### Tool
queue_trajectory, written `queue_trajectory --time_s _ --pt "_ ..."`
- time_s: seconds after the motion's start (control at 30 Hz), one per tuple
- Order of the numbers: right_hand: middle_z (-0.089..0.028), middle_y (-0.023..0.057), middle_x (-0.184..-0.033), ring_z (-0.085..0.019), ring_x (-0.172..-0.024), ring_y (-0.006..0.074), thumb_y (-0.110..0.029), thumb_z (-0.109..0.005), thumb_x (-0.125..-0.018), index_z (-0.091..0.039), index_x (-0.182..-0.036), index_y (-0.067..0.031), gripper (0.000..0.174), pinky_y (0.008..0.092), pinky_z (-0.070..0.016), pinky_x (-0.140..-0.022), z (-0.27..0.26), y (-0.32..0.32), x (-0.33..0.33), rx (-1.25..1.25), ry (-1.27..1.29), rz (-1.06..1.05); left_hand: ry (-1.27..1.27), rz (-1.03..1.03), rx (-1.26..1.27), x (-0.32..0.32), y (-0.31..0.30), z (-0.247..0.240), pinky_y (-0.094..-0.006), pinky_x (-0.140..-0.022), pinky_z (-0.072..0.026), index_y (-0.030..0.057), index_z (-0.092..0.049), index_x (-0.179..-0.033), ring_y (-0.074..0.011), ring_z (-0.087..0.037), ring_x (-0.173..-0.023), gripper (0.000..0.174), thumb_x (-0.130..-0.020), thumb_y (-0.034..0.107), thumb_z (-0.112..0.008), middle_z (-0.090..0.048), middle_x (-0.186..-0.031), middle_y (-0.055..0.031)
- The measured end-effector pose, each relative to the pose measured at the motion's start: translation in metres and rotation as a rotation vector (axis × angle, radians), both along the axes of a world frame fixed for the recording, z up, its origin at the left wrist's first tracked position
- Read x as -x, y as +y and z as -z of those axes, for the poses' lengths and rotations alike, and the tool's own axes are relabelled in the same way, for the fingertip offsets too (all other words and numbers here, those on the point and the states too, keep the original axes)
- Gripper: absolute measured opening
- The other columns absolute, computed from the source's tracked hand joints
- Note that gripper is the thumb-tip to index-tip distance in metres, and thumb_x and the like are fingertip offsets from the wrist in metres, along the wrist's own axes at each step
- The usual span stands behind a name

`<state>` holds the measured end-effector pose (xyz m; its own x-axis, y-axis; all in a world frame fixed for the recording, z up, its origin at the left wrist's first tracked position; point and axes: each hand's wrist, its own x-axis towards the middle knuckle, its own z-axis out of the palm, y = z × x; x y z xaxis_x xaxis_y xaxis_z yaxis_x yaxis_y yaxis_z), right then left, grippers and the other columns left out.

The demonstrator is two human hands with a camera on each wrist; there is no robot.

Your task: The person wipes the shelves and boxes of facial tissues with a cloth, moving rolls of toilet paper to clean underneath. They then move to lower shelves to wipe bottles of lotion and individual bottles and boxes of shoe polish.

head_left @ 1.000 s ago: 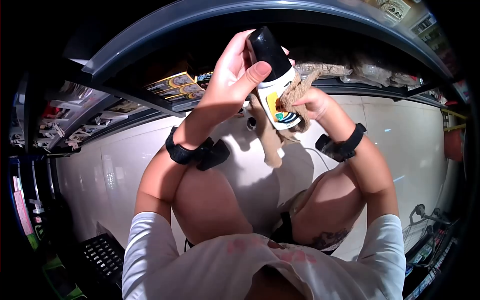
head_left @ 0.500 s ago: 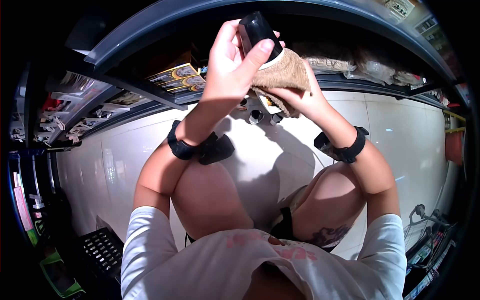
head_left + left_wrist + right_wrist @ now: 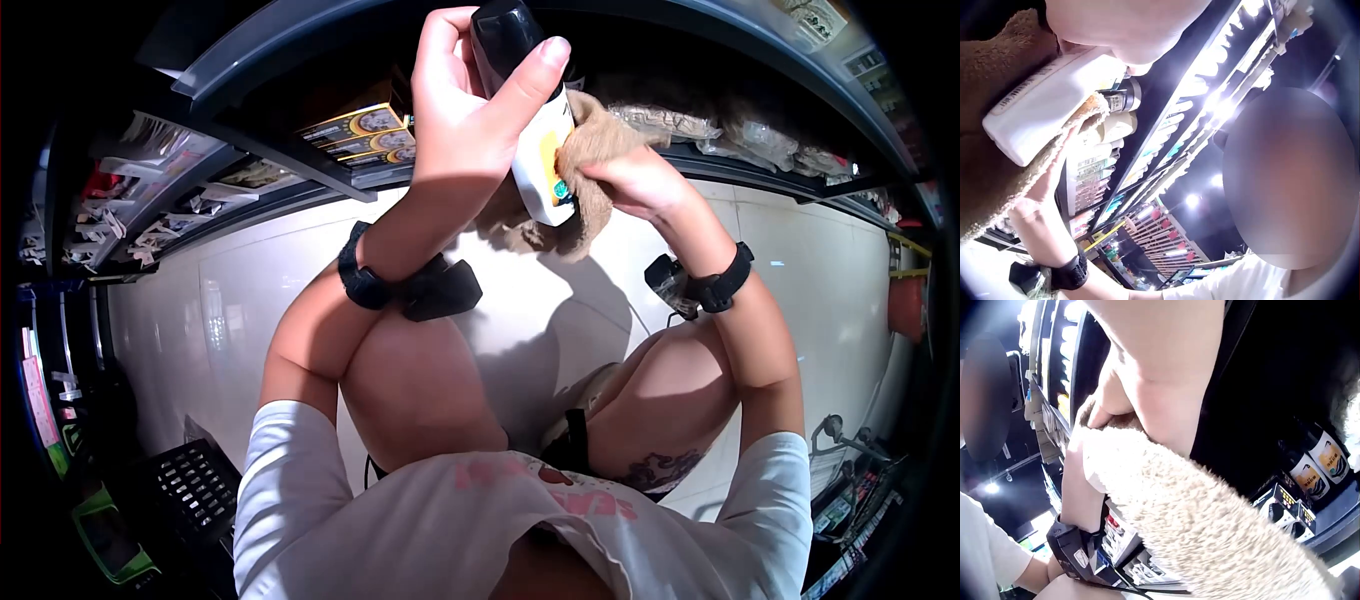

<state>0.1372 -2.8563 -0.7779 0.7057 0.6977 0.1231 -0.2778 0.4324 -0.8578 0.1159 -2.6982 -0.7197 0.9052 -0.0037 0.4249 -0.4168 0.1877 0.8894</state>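
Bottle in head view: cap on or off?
On. The black cap sits atop the white bottle, gripped by the left hand; the right hand presses a brown cloth to its side.

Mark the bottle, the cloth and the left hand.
bottle (image 3: 543,160): head view, on its white body.
cloth (image 3: 597,135): head view, bunched part beside the bottle.
left hand (image 3: 455,115): head view, heel below the thumb.

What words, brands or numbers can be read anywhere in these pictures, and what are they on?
Nothing reads with certainty.
bottle in the left hand: yellow-orange label, lettering blurred; fine print on its back too small.
cloth in the right hand: no print.
boxes on the shelf: too small.
shirt: pink letters, distorted, unreadable.
dark bottles: labels blurred.
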Motion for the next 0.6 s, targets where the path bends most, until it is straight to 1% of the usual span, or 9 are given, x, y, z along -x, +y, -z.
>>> queue_trajectory --time_s 0.07,0.13,0.2,0.27,0.37,0.43,0.5,0.53,0.6 --pt "-0.056 0.0114 -0.109 -0.055 -0.099 0.018 -0.005 -0.063 -0.077 -0.045 -0.119 -0.002 0.046 0.03 -0.0457 -0.086 -0.001 -0.003 0.004 0.259 -0.038 0.045 0.08 0.091 0.091 0.01 -0.005 -0.011 -0.0212 -0.054 -0.045 0.0024 -0.036 -0.103 -0.0082 -0.052 -0.067 0.026 -0.082 -0.001 -0.052 -0.046 -0.077 -0.0039" --pt "-0.058 0.0108 -0.106 -0.057 -0.096 0.0172 -0.004 -0.065 -0.075 -0.048 -0.117 -0.0006 0.045 0.0289 -0.0465 -0.084 -0.009 0.003 0.009 0.183 0.047 0.012 -0.091 0.0 -0.041 0.006 -0.006 -0.003 -0.0224 -0.053 -0.0446 0.0034 -0.033 -0.105 -0.0079 -0.049 -0.063 0.027 -0.084 -0.002 -0.049 -0.044 -0.081 -0.0049" --pt "-0.06 0.0097 -0.103 -0.058 -0.093 0.0169 -0.004 -0.065 -0.075 -0.051 -0.112 0.0009 0.041 0.0282 -0.0471 -0.082 -0.02 0.008 0.016 0.268 0.123 0.073 -0.006 0.145 0.14 0.009 -0.008 -0.003 -0.0228 -0.054 -0.0444 0.0035 -0.032 -0.108 -0.0078 -0.047 -0.064 0.027 -0.086 -0.001 -0.047 -0.042 -0.083 -0.0055" --pt "-0.061 0.008 -0.098 -0.059 -0.088 0.0156 -0.005 -0.065 -0.075 -0.053 -0.108 0.0013 0.036 0.0267 -0.0474 -0.079 -0.017 0.016 0.022 0.209 0.046 0.163 0.047 0.048 0.159 0.016 -0.014 -0.014 -0.023 -0.056 -0.0447 0.0037 -0.032 -0.109 -0.0084 -0.048 -0.067 0.024 -0.088 0.002 -0.044 -0.043 -0.082 -0.0056" --pt "-0.056 0.0118 -0.105 -0.055 -0.097 0.0201 -0.004 -0.056 -0.08 -0.047 -0.114 0.0024 0.036 0.0321 -0.0451 -0.085 -0.025 0.017 0.025 0.358 -0.033 0.189 0.051 -0.053 0.014 0.007 -0.007 -0.001 -0.024 -0.063 -0.0467 0.0034 -0.032 -0.112 -0.011 -0.05 -0.071 0.024 -0.091 0.012 -0.041 -0.047 -0.085 -0.0071" --pt "-0.058 0.0093 -0.104 -0.057 -0.094 0.0157 -0.01 -0.06 -0.08 -0.051 -0.111 0.0007 0.034 0.0286 -0.0465 -0.082 -0.021 0.01 0.021 0.163 0.183 0.088 0.037 -0.065 -0.022 0.007 -0.006 -0.001 -0.0249 -0.065 -0.0474 0.0033 -0.032 -0.113 -0.012 -0.051 -0.072 0.025 -0.092 0.014 -0.039 -0.047 -0.087 -0.0077" --pt "-0.052 0.011 -0.114 -0.053 -0.103 0.0179 -0.022 -0.05 -0.088 -0.04 -0.121 -0.0003 0.04 0.0316 -0.0446 -0.087 -0.005 0.008 0.012 -0.131 0.18 -0.079 0.123 0.067 0.251 0.011 -0.009 -0.006 -0.0271 -0.069 -0.0484 0.0033 -0.031 -0.116 -0.0143 -0.053 -0.077 0.028 -0.093 0.018 -0.036 -0.048 -0.093 -0.0098" --pt "-0.05 0.0112 -0.117 -0.052 -0.106 0.0189 -0.026 -0.046 -0.09 -0.037 -0.124 -0.0007 0.043 0.0323 -0.0441 -0.089 -0.002 0.007 0.008 -0.254 0.189 -0.144 0.009 0.269 0.301 0.005 -0.004 -0.002 -0.0284 -0.072 -0.0485 0.0025 -0.03 -0.118 -0.0163 -0.055 -0.086 0.031 -0.093 0.02 -0.033 -0.048 -0.102 -0.0126" --pt "-0.048 0.0089 -0.12 -0.049 -0.11 0.0198 -0.032 -0.042 -0.092 -0.035 -0.125 -0.0031 0.045 0.0333 -0.0417 -0.092 0.0 0.007 0.004 -0.36 0.227 -0.184 0.174 0.388 0.43 0.008 -0.007 0.007 -0.0279 -0.071 -0.0487 0.0008 -0.033 -0.117 -0.0164 -0.056 -0.087 0.03 -0.091 0.015 -0.038 -0.05 -0.103 -0.0126"
